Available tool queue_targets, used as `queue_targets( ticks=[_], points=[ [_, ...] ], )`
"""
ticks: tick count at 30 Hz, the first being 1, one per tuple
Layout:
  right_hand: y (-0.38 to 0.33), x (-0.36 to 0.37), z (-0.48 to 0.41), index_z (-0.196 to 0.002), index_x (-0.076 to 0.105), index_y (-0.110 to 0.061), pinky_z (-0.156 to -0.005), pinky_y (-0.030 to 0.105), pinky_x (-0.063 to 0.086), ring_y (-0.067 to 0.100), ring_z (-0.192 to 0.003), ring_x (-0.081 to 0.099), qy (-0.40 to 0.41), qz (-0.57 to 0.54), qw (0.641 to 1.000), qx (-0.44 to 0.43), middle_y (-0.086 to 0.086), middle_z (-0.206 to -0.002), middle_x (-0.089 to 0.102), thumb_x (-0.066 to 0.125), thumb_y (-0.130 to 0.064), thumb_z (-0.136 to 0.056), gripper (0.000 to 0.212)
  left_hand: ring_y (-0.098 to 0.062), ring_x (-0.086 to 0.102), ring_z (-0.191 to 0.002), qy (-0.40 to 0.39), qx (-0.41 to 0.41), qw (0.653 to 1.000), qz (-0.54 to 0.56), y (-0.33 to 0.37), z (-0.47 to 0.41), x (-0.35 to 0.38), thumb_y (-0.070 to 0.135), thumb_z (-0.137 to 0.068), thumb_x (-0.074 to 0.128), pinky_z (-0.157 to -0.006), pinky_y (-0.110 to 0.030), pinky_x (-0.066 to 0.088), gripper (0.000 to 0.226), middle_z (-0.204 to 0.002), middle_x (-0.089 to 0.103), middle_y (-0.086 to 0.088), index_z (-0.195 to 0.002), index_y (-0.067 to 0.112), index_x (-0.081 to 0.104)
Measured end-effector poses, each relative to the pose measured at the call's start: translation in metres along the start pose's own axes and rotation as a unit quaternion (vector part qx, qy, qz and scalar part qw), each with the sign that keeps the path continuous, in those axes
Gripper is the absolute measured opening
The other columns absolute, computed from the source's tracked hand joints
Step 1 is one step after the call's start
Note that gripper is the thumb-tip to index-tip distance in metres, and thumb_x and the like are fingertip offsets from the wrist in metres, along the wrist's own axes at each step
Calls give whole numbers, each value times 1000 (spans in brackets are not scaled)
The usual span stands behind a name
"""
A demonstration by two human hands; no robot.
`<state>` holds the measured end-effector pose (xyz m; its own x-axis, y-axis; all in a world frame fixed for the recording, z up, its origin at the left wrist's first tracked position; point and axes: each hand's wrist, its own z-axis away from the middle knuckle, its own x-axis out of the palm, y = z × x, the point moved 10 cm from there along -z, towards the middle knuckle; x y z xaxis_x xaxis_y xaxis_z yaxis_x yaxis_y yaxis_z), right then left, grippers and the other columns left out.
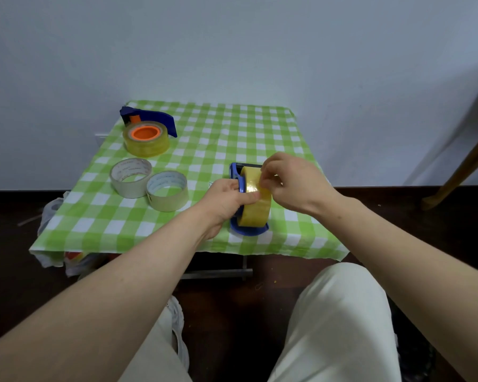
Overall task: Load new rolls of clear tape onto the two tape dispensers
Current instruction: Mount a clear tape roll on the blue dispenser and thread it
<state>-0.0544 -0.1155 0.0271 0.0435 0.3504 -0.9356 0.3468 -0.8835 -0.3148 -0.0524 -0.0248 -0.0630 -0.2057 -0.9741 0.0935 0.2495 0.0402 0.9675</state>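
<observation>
A blue tape dispenser (pixel 248 230) stands on edge near the table's front right, with a yellowish clear tape roll (pixel 255 209) mounted in it. My left hand (pixel 223 199) grips the dispenser's side, thumb pressed on the roll. My right hand (pixel 290 180) pinches at the roll's top surface with thumb and fingertips. A second blue dispenser (pixel 152 117) lies at the back left, carrying a full clear roll (pixel 146 139) on an orange hub (pixel 145 132).
Two nearly empty cardboard tape cores (pixel 131 177) (pixel 168 191) lie side by side left of centre on the green checked tablecloth (pixel 210 133). The small table stands against a white wall. A wooden leg (pixel 464 166) leans at the far right. My knees are below the front edge.
</observation>
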Motion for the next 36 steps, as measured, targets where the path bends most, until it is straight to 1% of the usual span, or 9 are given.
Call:
queue_targets(
  ticks=[5, 9, 14, 18, 24, 26, 31, 34, 36],
  points=[
    [-8, -3, -5, -118, 63, -14, -90, 34, 47, 20, -104, 60, -42, 12, 999, -32, 3, -121, 59, 59, -22, -89, 30, -24, 68, -87, -6, 0, 1000, 3, -1, 0, 0, 4, -84, 65, -78, -32, 56, 25, -102, 69, -13, -108, 0, 64],
    [-16, 0, -8, -107, 67, -17, -75, 29, 44, 20, -103, 58, -36, 95, 993, -59, -4, -117, 60, 53, -23, -92, 21, -25, 66, -90, -3, -1, 1000, -5, 0, -1, -1, 3, -83, 65, -83, -35, 54, 30, -105, 68, -16, -112, -5, 62],
    [-24, 6, -8, -100, 57, -15, -63, 30, 38, 21, -90, 53, -36, 153, 984, -86, 1, -110, 54, 48, -14, -91, 13, -29, 66, -100, -10, 1, 1000, -13, -2, -2, -1, 4, -81, 68, -91, -39, 51, 33, -111, 68, -20, -113, -5, 62],
    [-28, 9, -13, -103, 52, -15, -62, 30, 34, 20, -79, 43, -53, 176, 978, -98, 4, -109, 53, 47, -8, -91, 14, -24, 67, -98, -10, 12, 1000, -9, -2, -3, -2, 0, -74, 74, -86, -34, 54, 32, -103, 71, -10, -105, 3, 67],
    [-32, 7, -24, -104, 52, -17, -57, 28, 33, 20, -79, 45, -73, 197, 972, -110, 2, -105, 57, 45, -7, -93, 16, -18, 68, -91, -5, 5, 1000, 0, -1, -4, -5, 4, -78, 72, -74, -26, 53, 27, -100, 71, -4, -104, 6, 67],
    [-27, 5, -27, -102, 55, -16, -63, 30, 39, 19, -80, 49, -81, 156, 980, -96, 2, -103, 62, 45, -11, -94, 14, -18, 68, -92, -5, 7, 1000, -1, 0, -4, -5, 5, -79, 71, -76, -27, 53, 27, -102, 71, -4, -105, 7, 67],
    [-5, -10, -29, -114, 63, -5, -84, 35, 51, 24, -85, 63, -58, -101, 993, -23, 13, -101, 70, 45, -18, -97, 28, -18, 68, -90, -8, 2, 1000, 9, 0, -3, -4, 5, -79, 70, -72, -26, 55, 30, -102, 70, -6, -109, 5, 64],
    [4, -8, -27, -114, 66, -9, -89, 28, 49, 19, -98, 61, -81, -62, 995, -22, 6, -112, 66, 64, -26, -87, 32, -20, 68, -91, -11, 0, 1000, 11, 0, -3, -4, 4, -79, 71, -74, -27, 56, 30, -104, 70, -8, -108, 5, 64],
    [4, -4, -25, -107, 70, -12, -90, 33, 49, 19, -98, 61, -90, -34, 995, -26, 5, -110, 65, 72, -27, -79, 32, -19, 68, -90, -12, 0, 1000, 10, 0, -3, -4, 4, -78, 71, -71, -26, 56, 31, -104, 70, -8, -108, 5, 64]
  ],
)
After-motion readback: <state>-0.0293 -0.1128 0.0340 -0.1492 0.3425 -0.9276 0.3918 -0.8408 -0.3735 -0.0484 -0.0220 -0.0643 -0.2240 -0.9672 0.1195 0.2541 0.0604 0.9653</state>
